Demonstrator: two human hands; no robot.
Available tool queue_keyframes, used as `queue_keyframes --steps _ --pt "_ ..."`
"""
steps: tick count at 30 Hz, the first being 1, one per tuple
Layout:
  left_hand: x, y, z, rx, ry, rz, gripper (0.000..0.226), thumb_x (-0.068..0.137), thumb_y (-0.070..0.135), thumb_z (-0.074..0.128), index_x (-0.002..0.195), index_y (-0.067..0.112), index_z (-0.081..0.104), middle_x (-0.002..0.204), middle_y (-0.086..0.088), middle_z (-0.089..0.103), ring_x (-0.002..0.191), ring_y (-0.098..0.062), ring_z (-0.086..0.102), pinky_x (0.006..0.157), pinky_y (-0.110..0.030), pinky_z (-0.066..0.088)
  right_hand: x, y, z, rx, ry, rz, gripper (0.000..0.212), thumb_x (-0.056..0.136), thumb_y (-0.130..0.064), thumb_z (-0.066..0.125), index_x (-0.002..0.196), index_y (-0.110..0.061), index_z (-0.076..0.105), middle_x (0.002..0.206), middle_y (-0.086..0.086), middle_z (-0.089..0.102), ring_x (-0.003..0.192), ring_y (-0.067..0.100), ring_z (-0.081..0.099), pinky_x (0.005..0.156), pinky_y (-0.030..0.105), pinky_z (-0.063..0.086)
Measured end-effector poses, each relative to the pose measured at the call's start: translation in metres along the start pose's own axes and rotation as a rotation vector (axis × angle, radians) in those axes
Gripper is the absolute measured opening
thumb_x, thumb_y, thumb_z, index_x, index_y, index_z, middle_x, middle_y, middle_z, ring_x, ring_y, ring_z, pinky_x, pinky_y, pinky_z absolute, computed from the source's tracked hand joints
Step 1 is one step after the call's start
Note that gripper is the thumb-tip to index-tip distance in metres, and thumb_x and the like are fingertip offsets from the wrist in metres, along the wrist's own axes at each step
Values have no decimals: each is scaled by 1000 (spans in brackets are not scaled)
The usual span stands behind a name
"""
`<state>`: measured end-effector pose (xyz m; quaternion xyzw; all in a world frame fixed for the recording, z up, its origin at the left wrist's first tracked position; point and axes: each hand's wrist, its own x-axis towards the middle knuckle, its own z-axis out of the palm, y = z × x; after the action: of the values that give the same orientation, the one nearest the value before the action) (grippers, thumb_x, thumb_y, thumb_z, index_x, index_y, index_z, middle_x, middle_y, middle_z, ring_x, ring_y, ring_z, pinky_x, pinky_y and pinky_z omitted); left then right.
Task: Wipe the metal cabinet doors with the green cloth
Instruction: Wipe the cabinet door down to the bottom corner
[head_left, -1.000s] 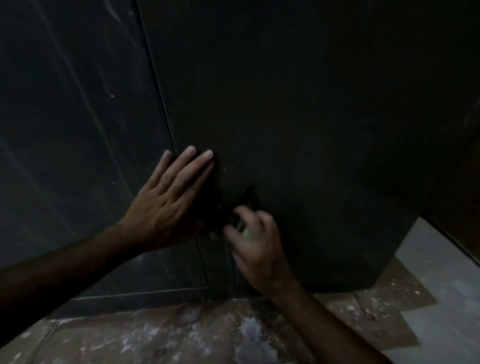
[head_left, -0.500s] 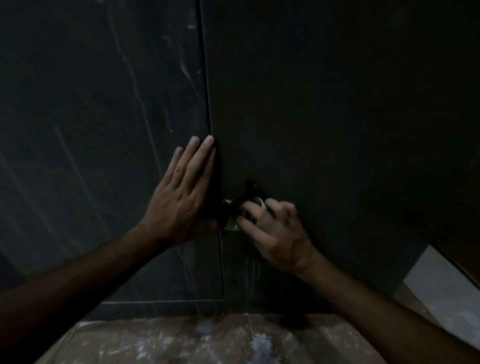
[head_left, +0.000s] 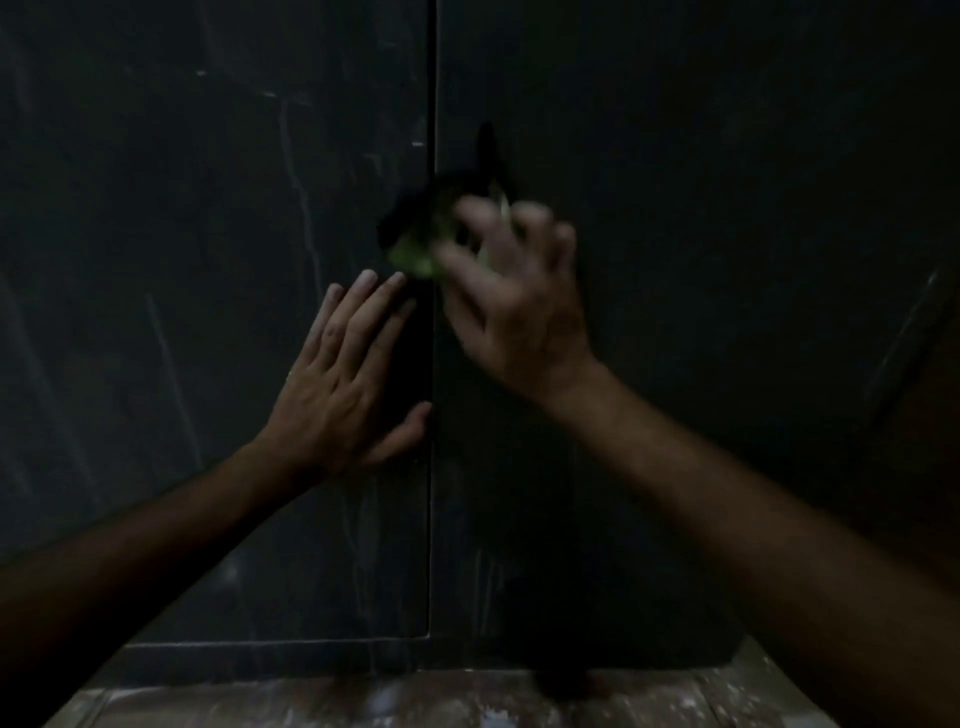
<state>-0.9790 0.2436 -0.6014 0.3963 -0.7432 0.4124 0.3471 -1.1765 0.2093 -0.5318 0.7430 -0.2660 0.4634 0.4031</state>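
Observation:
Two dark metal cabinet doors fill the view, the left door (head_left: 182, 312) and the right door (head_left: 727, 260), meeting at a vertical seam. My left hand (head_left: 343, 384) lies flat on the left door beside the seam, fingers spread, holding nothing. My right hand (head_left: 514, 301) is blurred and presses the green cloth (head_left: 415, 254) against the right door just right of the seam, under a dark handle (head_left: 488, 150). Most of the cloth is hidden by my fingers.
Pale streaks and scratches mark the left door. A stained, paint-spattered floor (head_left: 415, 701) runs along the bottom below the doors' lower edge. The scene is very dim.
My right hand has moved up the right door with the cloth, now above my left hand. The view has shifted so the seam sits mid-frame. My left hand stays flat on the left door.

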Motion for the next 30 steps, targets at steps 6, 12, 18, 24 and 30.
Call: queue_keyframes --steps 6,12,18,24,30 --pt "-6 -4 0 -140 31 90 62 90 46 52 131 0 45 147 -23 36 146 -41 26 123 -56 17 -90 10 -18 35 -221 -172 27 87 -21 62 113 -20 69 135 8 46 105 32 47 80 44 42" --pt "12 1 -4 -167 107 63 57 91 38 47 135 1 45 141 -20 42 141 -39 34 122 -55 19 21 24 -28 -83 172 434 25 86 -23 63 110 -20 69 136 9 55 107 32 51 82 45 45" --pt "19 -1 -10 -167 114 81 52 92 37 47 131 3 48 134 -19 46 133 -39 41 118 -55 26 -169 -45 2 77 -386 -232 33 83 -23 59 115 -25 68 139 4 40 110 32 44 83 41 43" --pt "3 13 11 -181 -16 172 52 99 34 47 141 3 47 147 -19 44 145 -35 32 122 -50 22 -136 -33 -15 112 -233 156 37 80 -12 71 114 -22 60 134 10 40 108 33 47 85 45 42" --pt "2 17 11 -306 -29 91 64 103 42 28 147 -3 40 153 -19 40 149 -31 28 122 -50 21 -146 -74 9 122 -121 377 21 81 -12 67 102 -16 70 132 15 44 111 34 47 90 43 43"
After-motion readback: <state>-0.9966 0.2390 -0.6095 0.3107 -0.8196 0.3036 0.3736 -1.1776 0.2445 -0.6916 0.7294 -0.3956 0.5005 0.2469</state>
